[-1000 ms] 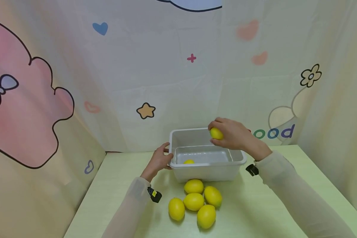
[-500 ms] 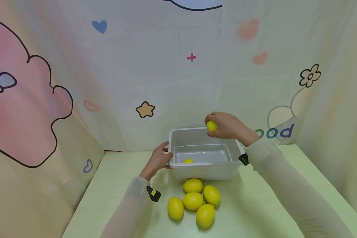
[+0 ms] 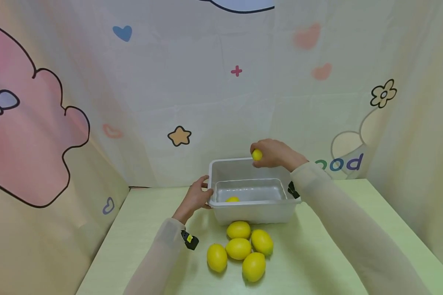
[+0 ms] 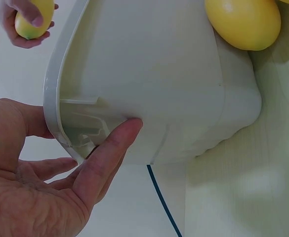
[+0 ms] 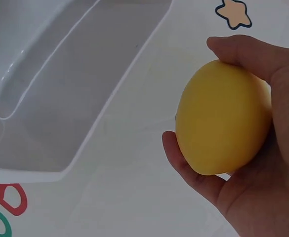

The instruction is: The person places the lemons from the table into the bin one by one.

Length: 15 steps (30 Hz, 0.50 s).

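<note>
A yellow lemon (image 5: 223, 118) is held in my right hand (image 3: 275, 153), thumb on one side and fingers curled round the other. That hand is above the back rim of a white plastic bin (image 3: 254, 213). At the bin's left end, my left hand (image 3: 195, 198) grips the rim; in the left wrist view its thumb and fingers are on either side of the edge. One lemon (image 3: 232, 199) lies inside the bin near the front left, partly hidden by the front wall.
Several lemons (image 3: 238, 248) lie grouped on the pale green table (image 3: 317, 246) in front of the bin, the rearmost close to its front wall. A printed curtain (image 3: 206, 102) hangs behind the table and at both sides.
My right hand has moved left and slightly up with the lemon, over the bin's back rim. The left hand stays on the bin's rim, and the lemons on the table have not moved.
</note>
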### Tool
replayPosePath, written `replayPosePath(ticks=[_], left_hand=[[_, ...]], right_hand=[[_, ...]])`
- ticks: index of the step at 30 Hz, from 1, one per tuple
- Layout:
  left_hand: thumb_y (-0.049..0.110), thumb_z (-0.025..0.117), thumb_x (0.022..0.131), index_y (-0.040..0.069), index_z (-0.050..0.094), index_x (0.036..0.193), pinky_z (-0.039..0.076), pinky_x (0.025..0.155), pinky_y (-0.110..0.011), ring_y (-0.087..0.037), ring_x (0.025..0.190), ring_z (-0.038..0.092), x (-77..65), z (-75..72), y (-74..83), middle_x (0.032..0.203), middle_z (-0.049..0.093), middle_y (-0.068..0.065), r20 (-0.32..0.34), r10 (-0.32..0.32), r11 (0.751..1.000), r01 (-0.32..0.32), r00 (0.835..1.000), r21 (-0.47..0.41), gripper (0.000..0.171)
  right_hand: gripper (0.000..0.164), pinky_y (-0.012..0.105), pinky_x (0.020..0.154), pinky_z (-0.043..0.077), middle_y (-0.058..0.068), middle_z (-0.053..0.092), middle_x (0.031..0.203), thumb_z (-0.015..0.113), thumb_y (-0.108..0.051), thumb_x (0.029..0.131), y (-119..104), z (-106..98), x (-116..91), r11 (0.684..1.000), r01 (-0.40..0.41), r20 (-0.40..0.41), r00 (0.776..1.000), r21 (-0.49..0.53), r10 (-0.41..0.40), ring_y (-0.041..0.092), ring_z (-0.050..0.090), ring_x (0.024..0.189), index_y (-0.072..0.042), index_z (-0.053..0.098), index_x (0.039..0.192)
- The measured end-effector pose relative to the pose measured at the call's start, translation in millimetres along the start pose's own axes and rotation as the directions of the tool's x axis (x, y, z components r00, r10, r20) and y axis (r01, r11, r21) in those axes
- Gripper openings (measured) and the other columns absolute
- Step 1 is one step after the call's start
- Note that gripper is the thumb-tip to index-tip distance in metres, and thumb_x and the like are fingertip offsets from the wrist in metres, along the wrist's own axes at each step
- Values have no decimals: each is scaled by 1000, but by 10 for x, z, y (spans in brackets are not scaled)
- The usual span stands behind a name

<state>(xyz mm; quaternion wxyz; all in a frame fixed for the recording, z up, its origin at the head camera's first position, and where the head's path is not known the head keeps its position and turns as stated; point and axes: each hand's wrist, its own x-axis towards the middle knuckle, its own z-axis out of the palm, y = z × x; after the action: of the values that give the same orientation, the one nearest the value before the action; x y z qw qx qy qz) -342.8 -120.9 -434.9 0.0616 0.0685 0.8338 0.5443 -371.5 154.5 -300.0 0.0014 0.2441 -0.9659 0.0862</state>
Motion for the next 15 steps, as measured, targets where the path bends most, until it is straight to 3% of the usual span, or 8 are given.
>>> replayPosePath(ticks=[7,15], left_hand=[[14,56,95,10,31,153,61,59,-37,-44,106,65,2,5,-11,138,50,-27,5,1,1000,-1,1000,5,63],[15,56,95,11,31,153,61,60,-37,-43,106,65,13,-6,-11,138,50,-26,0,-4,1000,4,1000,3,63]], right_hand=[[31,32,72,45,5,64,101,69,-28,87,81,68,106,999,-49,116,992,12,47,24,54,91,-12,64,113],[29,31,69,44,6,63,102,71,-28,85,142,160,197,996,-87,171,982,19,83,23,54,89,-14,65,110]])
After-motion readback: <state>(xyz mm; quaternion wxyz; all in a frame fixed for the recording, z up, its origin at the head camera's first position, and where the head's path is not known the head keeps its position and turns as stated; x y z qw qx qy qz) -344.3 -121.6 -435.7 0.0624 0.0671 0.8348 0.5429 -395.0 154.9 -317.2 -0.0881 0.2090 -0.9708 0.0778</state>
